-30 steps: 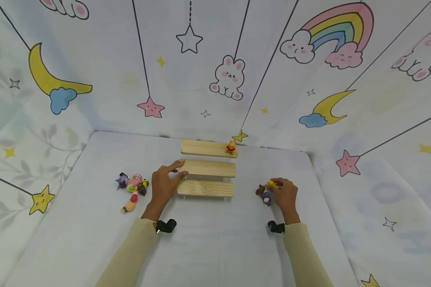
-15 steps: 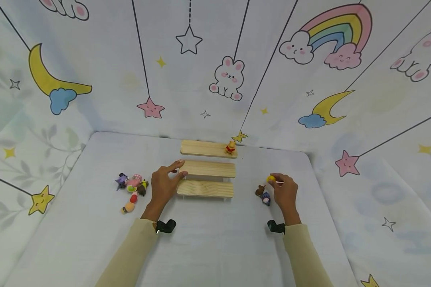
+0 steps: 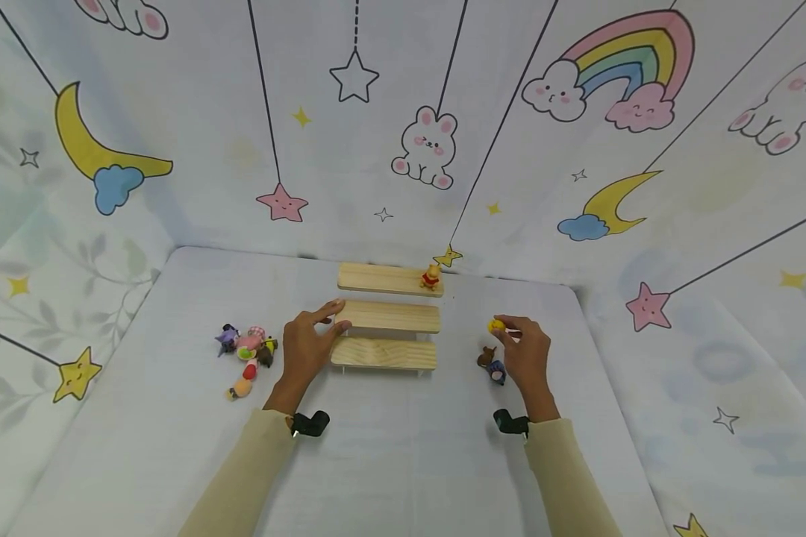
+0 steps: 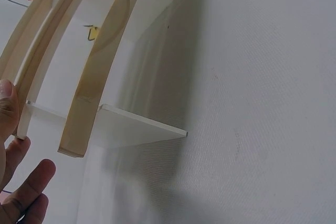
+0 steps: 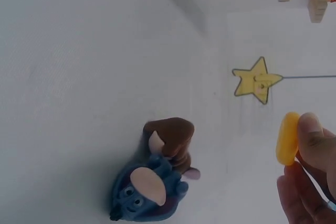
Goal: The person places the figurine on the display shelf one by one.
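My left hand (image 3: 307, 345) grips the left end of a stepped wooden shelf stand, thumb and fingers around the middle board (image 3: 392, 316). In the left wrist view the front board (image 4: 97, 69) rests on a white side support (image 4: 142, 124). My right hand (image 3: 527, 352) pinches a small yellow toy (image 5: 287, 139) above the table; fingers hide part of it. Below it lie a blue donkey figurine (image 5: 149, 187) and a brown figurine (image 5: 173, 136), touching each other. A yellow bear figurine (image 3: 431, 277) in a red shirt sits on the right of the back board (image 3: 379, 279).
Several small figurines (image 3: 251, 347) lie clustered on the white-covered table (image 3: 403, 462), left of my left hand. A wall cloth (image 3: 349, 149) printed with stars, moons and bunnies rises behind the table. Each wrist wears a black camera (image 3: 311, 423).
My right hand has lifted the yellow toy away from the two figurines and moved it slightly left and farther back. The left hand has stayed on the shelf.
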`<action>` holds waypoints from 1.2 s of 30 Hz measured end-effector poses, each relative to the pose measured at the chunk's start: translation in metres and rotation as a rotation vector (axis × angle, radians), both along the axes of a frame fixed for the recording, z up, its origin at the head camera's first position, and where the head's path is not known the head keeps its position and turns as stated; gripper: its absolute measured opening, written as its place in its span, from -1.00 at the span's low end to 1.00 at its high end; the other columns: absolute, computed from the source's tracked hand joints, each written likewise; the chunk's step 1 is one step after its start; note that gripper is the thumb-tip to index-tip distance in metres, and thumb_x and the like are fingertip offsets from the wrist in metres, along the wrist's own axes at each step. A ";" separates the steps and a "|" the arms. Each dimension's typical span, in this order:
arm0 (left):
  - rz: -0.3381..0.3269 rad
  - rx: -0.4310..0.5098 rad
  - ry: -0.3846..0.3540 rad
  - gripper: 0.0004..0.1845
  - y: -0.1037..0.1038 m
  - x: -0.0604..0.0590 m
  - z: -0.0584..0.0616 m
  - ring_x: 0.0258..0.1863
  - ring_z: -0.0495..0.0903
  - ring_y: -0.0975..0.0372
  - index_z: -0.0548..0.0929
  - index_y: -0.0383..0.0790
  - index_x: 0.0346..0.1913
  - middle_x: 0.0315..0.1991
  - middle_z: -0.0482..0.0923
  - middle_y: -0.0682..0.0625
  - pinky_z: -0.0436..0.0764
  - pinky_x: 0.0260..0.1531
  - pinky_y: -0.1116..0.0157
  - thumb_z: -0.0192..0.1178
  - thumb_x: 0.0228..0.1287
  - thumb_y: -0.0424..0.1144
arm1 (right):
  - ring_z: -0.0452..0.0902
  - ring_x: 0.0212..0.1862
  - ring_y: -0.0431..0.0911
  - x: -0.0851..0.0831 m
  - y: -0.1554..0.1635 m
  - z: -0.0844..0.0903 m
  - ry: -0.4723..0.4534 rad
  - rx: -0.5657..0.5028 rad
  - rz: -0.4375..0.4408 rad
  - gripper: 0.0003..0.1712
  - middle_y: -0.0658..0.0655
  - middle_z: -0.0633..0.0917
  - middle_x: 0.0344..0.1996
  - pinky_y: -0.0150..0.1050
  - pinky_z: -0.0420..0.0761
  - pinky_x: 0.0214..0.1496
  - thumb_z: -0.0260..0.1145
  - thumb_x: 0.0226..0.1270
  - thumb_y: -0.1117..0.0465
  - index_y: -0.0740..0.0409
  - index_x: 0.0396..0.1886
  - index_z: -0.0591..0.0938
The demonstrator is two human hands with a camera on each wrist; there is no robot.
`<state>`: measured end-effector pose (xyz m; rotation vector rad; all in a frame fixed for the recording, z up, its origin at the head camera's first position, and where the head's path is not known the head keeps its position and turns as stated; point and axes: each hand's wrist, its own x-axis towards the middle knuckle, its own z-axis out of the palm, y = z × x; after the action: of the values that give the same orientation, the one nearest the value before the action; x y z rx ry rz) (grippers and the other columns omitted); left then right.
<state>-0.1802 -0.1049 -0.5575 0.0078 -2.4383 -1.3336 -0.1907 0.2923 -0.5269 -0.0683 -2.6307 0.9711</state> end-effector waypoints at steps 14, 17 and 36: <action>-0.010 -0.006 0.041 -0.47 -0.001 -0.001 0.003 -0.12 0.77 -0.03 0.78 -0.01 0.24 0.17 0.79 -0.05 0.63 -0.19 0.00 0.55 0.18 -0.02 | 0.69 0.08 0.04 -0.004 -0.027 0.018 0.101 -0.036 0.044 -0.63 0.14 0.81 0.03 -0.02 0.74 0.16 0.54 0.32 0.33 0.08 0.12 0.81; -0.005 -0.010 0.040 -0.47 -0.001 -0.001 0.003 -0.13 0.77 -0.04 0.78 0.00 0.24 0.16 0.80 -0.05 0.62 -0.20 0.00 0.54 0.18 -0.02 | 0.69 0.09 0.00 -0.005 -0.035 0.021 0.112 -0.042 0.059 -0.65 0.11 0.82 0.03 -0.05 0.73 0.17 0.53 0.34 0.29 0.05 0.12 0.81; -0.013 -0.001 0.042 -0.47 0.000 0.000 0.001 -0.11 0.77 -0.01 0.78 0.01 0.25 0.19 0.79 -0.02 0.62 -0.21 0.04 0.55 0.19 -0.03 | 0.66 0.09 -0.04 -0.007 -0.069 0.025 0.160 -0.057 0.155 -0.65 0.04 0.84 0.04 -0.05 0.73 0.12 0.52 0.35 0.29 0.03 0.12 0.82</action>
<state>-0.1804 -0.1054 -0.5568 -0.0367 -2.4080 -1.3248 -0.1977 0.2234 -0.5016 0.1952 -2.4906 1.0555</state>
